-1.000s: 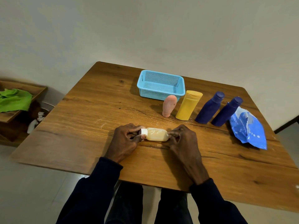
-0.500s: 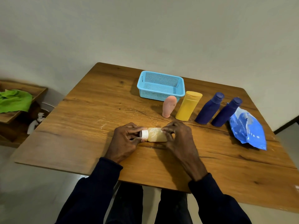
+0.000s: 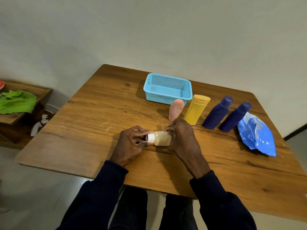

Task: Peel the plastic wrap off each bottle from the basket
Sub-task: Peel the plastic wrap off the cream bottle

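Near the table's (image 3: 93, 133) front edge, a small cream bottle (image 3: 162, 138) lies sideways between both hands. The left hand (image 3: 131, 145) pinches its white cap; the right hand (image 3: 181, 138) grips its base. The blue basket (image 3: 167, 88) sits farther back.

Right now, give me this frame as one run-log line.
left hand: grips cap end of small bottle | right hand: grips its base | bottle: sideways over table | basket: empty

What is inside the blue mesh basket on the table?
Inside the blue mesh basket only its own perforated floor and walls show; no bottle lies in it. The near wall covers a strip of the floor, and the pink bottle stands before its near right corner.
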